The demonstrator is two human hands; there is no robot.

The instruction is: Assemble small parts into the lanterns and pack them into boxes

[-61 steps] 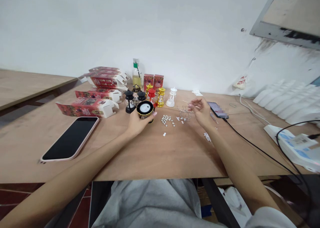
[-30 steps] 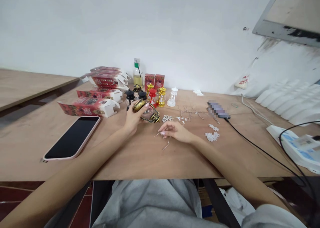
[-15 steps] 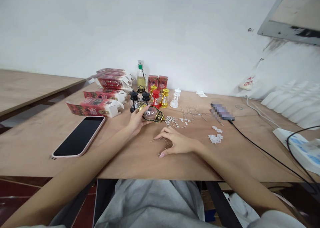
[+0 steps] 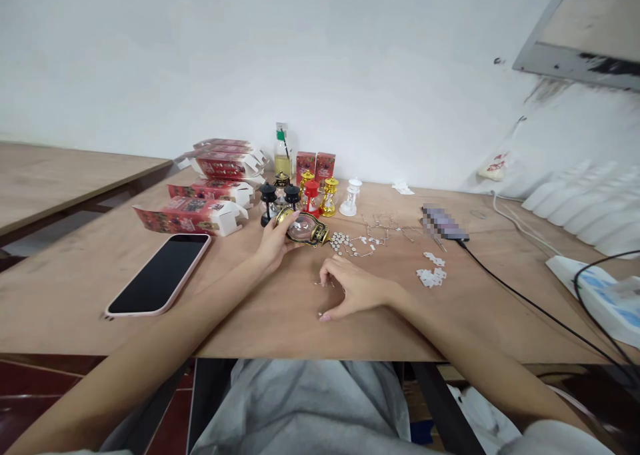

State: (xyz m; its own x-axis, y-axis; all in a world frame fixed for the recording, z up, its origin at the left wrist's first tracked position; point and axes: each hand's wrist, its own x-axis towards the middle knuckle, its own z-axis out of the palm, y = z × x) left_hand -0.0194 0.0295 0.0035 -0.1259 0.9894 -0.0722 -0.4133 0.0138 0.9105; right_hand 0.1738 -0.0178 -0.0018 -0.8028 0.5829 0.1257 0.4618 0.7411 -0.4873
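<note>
My left hand [image 4: 274, 243] is closed round a small black-and-gold lantern [image 4: 303, 228] with a clear globe, tipped on its side with its top to the right. Curved over the table just below it is my right hand [image 4: 353, 288], its thumb and fingers apart in a C shape. Bits of a thin bent wire handle [image 4: 324, 284] show at these fingertips; most of it is hidden. Several coin cells [image 4: 339, 243] lie beside the lantern's top. To their right are loose wire handles [image 4: 383, 227].
Small lanterns [image 4: 311, 198] in black, red, gold and white stand behind my left hand. Red boxes [image 4: 193, 214] and a phone [image 4: 161, 275] lie left. Rightward are small white pieces [image 4: 431, 276], a cabled device [image 4: 445, 222] and a power strip [image 4: 597, 295]. A bottle [image 4: 283, 158] stands behind.
The fingers of my right hand have curled in and shifted slightly right, and less of the wire shows. My left hand and the lantern stay in place.
</note>
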